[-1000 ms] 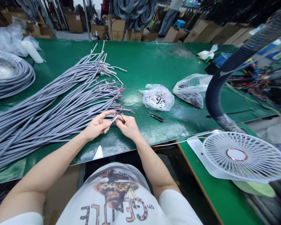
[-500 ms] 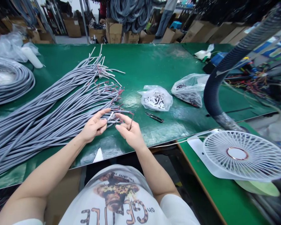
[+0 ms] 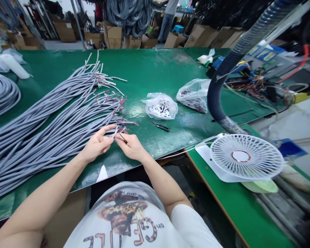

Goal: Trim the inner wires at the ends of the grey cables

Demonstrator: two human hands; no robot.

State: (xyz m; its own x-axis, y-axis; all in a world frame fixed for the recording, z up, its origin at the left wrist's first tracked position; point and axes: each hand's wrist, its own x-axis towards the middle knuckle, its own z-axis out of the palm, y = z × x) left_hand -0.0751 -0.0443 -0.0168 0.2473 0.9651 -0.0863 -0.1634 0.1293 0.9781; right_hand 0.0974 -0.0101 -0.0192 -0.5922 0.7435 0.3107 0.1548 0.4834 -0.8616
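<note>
A long bundle of grey cables lies across the green table, its stripped ends with red and white wires pointing right. My left hand pinches the end of one grey cable near the table's front edge. My right hand meets it from the right, fingers closed on a thin dark sleeve-like piece at the wire tips. Both hands touch at the cable end.
Two clear plastic bags of small parts and small snips lie to the right. A white fan and a dark corrugated hose stand at right. A grey cable coil sits far left. Boxes line the back.
My right hand, which had opened and drawn apart half a second ago, has closed again on the cable end with the left. The camera has shifted slightly right.
</note>
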